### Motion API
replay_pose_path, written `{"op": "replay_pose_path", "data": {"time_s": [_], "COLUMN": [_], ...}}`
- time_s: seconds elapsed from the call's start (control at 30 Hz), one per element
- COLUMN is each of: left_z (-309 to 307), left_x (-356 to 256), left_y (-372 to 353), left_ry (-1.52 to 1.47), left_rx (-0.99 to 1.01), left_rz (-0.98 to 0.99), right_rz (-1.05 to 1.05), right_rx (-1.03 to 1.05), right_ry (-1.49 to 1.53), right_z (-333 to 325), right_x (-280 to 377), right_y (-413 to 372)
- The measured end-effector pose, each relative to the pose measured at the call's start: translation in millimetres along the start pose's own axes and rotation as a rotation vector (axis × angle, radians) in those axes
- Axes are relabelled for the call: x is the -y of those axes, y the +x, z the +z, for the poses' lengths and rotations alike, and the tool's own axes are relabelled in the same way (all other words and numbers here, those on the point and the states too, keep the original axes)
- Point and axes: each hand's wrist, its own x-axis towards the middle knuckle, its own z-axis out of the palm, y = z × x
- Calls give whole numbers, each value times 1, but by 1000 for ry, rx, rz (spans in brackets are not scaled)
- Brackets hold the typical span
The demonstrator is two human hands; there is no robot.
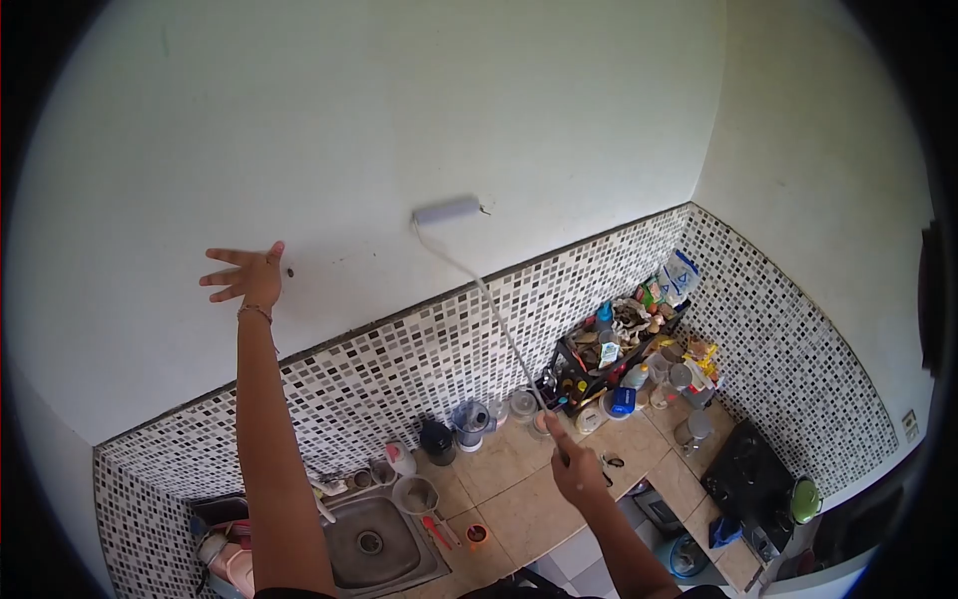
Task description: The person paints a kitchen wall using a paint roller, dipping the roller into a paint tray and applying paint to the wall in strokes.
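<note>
A paint roller (448, 211) with a pale sleeve rests against the white wall (399, 110), just above the mosaic tile band. Its long thin frame slants down to the right, and my right hand (576, 469) is closed around the lower end; the handle is mostly hidden in the fingers. My left hand (245, 277) is raised at the left with fingers spread, at the wall and holding nothing. A small dark spot (290, 272) marks the wall beside its thumb.
Below is a tiled counter (519, 499) with a steel sink (369, 544), a sieve (414, 494) and a blender (471, 421). A crowded black rack (589, 371) stands in the corner. Farther right are a black stove (743, 469) and a green pot (804, 499).
</note>
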Motion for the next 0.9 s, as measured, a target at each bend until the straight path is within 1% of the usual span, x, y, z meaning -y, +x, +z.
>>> {"op": "replay_pose_path", "data": {"time_s": [0.1, 0.13, 0.2, 0.23, 0.33, 0.4, 0.43, 0.47, 0.53, 0.63, 0.8, 0.83, 0.9], "left_z": [1, -2, -8, -11, -5, -10, -11, -7, -2, -6, -8, -8, -4], "left_x": [2, 4, -2, -6, 1, -9, -8, -2, -2, -10, -10, -9, -6], "left_y": [5, 2, -5, -7, 1, -6, -9, -6, 4, -5, -11, -10, 1], "left_ry": [17, 29, 20, 9, 52, 4, -1, 37, 86, 24, -22, -19, 29], "left_rx": [1, 0, 34, 49, 31, 44, 57, 56, 35, 28, 47, 38, 22], "left_rz": [49, 68, 17, -7, 17, -6, -15, -26, -48, -68, -39, -36, -11], "right_rz": [-198, -174, -126, -165, -114, -71, -98, -62, -18, 12, -7, 37, -101], "right_rx": [-160, -159, -149, -171, -124, -53, -69, -44, -8, 15, -55, -21, -95], "right_ry": [68, 51, 14, 3, -113, -68, -22, -33, -62, -66, -26, -3, 86], "right_z": [-9, -14, -22, -15, 11, 31, 40, 42, 22, 2, -9, -19, -26], "right_x": [10, 15, 23, 12, -29, -44, -51, -59, -47, -36, -16, 6, 24], "right_y": [20, 21, 15, 8, -25, -30, -27, -31, -18, -11, -2, 0, 16]}}
